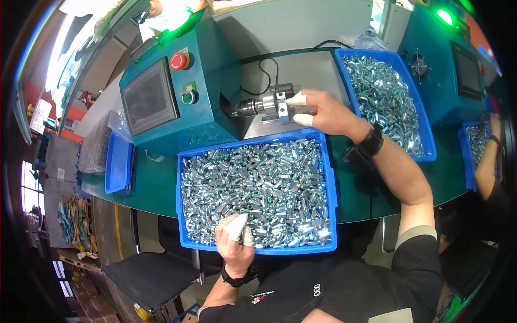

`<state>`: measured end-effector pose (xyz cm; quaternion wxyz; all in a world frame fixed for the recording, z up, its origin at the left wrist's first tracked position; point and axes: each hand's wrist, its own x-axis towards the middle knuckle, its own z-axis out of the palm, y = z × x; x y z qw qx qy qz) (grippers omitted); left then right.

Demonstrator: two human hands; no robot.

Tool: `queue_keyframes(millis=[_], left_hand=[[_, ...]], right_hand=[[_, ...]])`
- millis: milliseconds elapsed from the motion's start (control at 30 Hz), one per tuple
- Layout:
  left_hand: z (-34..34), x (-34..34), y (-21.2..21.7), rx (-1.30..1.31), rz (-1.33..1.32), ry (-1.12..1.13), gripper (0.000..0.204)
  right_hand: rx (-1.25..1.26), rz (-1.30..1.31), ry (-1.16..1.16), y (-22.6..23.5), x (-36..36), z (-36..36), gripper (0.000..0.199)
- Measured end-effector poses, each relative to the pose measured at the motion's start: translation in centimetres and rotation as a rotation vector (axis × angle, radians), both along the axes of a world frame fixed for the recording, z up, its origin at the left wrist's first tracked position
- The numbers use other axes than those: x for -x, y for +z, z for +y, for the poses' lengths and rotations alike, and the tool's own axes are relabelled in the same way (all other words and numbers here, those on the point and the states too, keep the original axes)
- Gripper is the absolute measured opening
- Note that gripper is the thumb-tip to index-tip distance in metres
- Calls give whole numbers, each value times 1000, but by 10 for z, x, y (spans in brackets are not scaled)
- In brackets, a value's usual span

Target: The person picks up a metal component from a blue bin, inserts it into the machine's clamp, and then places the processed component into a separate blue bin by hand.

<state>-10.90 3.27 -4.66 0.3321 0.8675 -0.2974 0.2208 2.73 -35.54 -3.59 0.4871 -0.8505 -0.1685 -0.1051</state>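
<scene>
Green workbench, seen from our head camera: we sit before a teal machine. Our left hand, fingers pinched on small parts, dips into the blue bin of shiny metal sleeves. Our right hand pinches at the chuck. We judge each sleeve small, rigid, slick, best gripped across its sides.

Four blue bins, three heaped with uncounted metal parts; two teal machines.
</scene>
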Motion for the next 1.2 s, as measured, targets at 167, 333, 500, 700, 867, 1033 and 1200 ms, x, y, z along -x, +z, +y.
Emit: queue_keyframes(millis=[167, 333, 500, 700, 867, 1033, 1200], left_hand=[[1, -1, 0, 13, 20, -9, 32], [3, -4, -1, 38, 40, -40, 29], [0, -4, 3, 65, 56, -46, 27], [4, -2, 1, 69, 27, -53, 27], [5, -1, 0, 70, -4, -48, 27], [7, -3, 1, 97, 25, -95, 26], [8, -23, 35, 6, 109, -271, 25]], right_hand=[[17, 71, -19, 16, 8, 3, 43], [-34, 144, -33, 19, 7, 4, 41], [-120, 127, -60, 10, 4, 2, 34], [0, 213, -513, 29, 2, 2, 32], [439, 26, -614, 41, 2, 14, 46], [731, 79, -581, 54, -12, 32, 50], [842, 52, -588, 59, -8, 34, 45]])
